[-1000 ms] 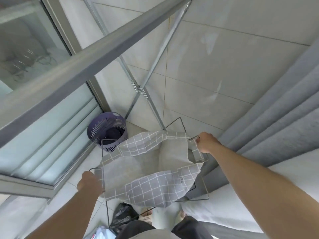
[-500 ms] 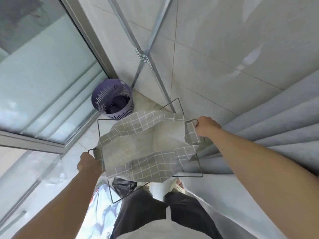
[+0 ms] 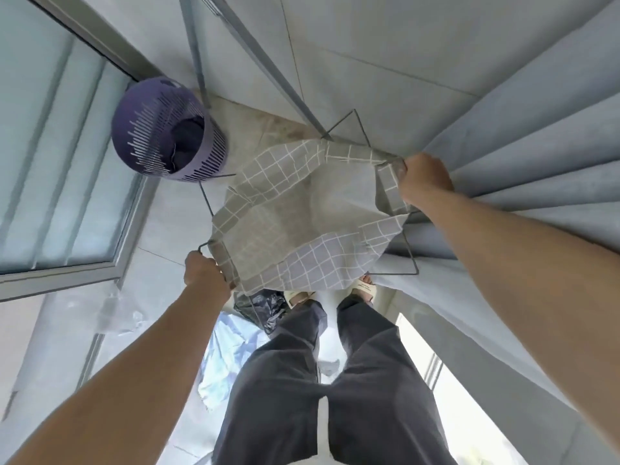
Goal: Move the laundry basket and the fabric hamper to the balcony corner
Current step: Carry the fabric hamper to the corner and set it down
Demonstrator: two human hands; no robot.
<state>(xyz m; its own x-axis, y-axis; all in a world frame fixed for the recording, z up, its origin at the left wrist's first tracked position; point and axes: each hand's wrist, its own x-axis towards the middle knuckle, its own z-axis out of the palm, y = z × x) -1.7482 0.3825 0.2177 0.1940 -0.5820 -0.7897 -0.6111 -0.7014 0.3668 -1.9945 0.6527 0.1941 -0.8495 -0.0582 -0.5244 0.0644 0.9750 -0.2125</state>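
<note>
Hamper [image 3: 302,216] now nearer purple basket [image 3: 167,129]

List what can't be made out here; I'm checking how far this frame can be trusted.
Head view only:
- Hamper feet: hidden by its own fabric, so whether it touches the floor is unclear.
- Dark item in the basket: too shadowed to identify.
- Left hand and right hand fingertips: curled under the wire frame.

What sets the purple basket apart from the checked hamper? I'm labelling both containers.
The purple basket is round slotted plastic; the checked hamper is grey fabric on a wire frame. The basket stands by the window; the hamper is held by the left hand and right hand. The basket holds dark cloth; the hamper looks empty.
</note>
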